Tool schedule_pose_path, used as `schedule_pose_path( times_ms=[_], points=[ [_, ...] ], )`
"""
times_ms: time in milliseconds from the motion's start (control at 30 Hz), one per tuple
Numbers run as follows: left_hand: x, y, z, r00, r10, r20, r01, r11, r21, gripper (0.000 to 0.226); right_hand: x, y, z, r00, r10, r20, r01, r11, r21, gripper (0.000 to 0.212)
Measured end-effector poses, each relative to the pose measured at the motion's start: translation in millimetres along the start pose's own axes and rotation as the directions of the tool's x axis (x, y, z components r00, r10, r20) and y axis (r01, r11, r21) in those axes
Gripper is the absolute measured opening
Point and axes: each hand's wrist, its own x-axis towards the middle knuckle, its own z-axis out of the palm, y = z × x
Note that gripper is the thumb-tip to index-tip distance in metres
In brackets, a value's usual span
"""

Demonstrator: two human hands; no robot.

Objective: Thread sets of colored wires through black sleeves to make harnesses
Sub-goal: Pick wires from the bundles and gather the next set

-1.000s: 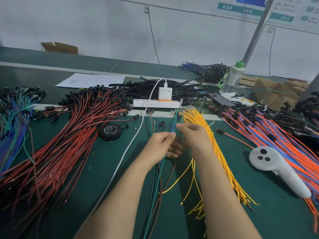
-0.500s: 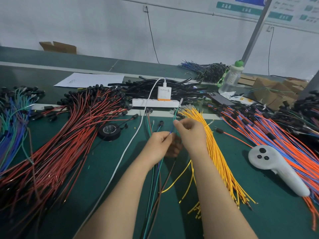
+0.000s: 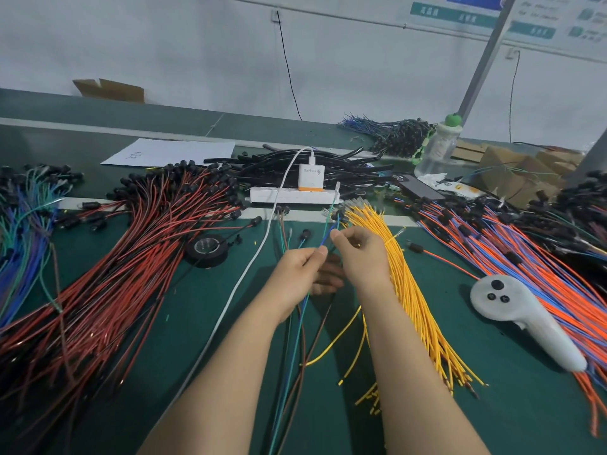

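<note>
Centrally, left hand [image 3: 300, 274]: thumb and forefinger pinched on the blue and green wires [image 3: 331, 232], whose tails run down the green table mat [image 3: 492, 405] between the forearms. Right hand [image 3: 361, 254]: close beside the left, nearly touching it, fingers curled, fingertips [image 3: 335, 236] nipping the same wires just above the left hand's hold. The green strand rises past both hands to a pale terminal in front of the power strip [image 3: 289, 196]. Whether a sleeve is on the wires cannot be told. Black sleeves [image 3: 328, 164]: loose pile behind the power strip, well apart from the hands. Yellow wires [image 3: 410, 284]: fanned bundle just beside and partly under the right forearm. Red wires [image 3: 131, 257]: large sheaf at left with black caps at the far ends. Orange and blue wires [image 3: 525, 264]: sheaf at right. Blue and green bundle [image 3: 23, 231]: far left edge. Charger [image 3: 310, 177]: plugged into the strip, its white cable [image 3: 249, 277] trailing toward the near edge. Black tape roll [image 3: 207, 249]: flat, left of the hands. White controller [image 3: 525, 316]: lying right of the yellow wires. Paper sheet [image 3: 170, 152], bottle [image 3: 440, 149], phone [image 3: 417, 187]: along the rear.
</note>
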Motion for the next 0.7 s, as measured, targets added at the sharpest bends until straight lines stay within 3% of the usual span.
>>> schedule_pose_path(
  times_ms=[133,267,367,600,700],
  points=[
    [-1,-1,2,1.0,0.003,0.007,-0.003,0.999,0.049,0.032,1,2,1,0.998,-0.001,-0.065,0.0,1.0,-0.007,0.013],
    [0,-4,7,1.0,0.021,0.005,-0.021,0.957,0.291,0.031,2,1,-2,0.998,0.065,-0.012,-0.066,0.992,-0.104,0.025],
    [0,-6,8,1.0,0.029,0.001,-0.027,0.899,0.437,0.029,5,3,-7,0.989,0.14,0.045,-0.135,0.986,-0.102,0.016],
    [0,-7,11,0.998,0.05,-0.036,-0.027,0.88,0.475,0.031,5,2,-12,0.995,0.084,0.058,-0.081,0.995,-0.057,0.026],
    [0,-4,10,0.998,0.055,-0.038,-0.031,0.886,0.463,0.035,3,2,-7,1.0,0.025,-0.01,-0.026,0.999,-0.026,0.022]
  ],
)
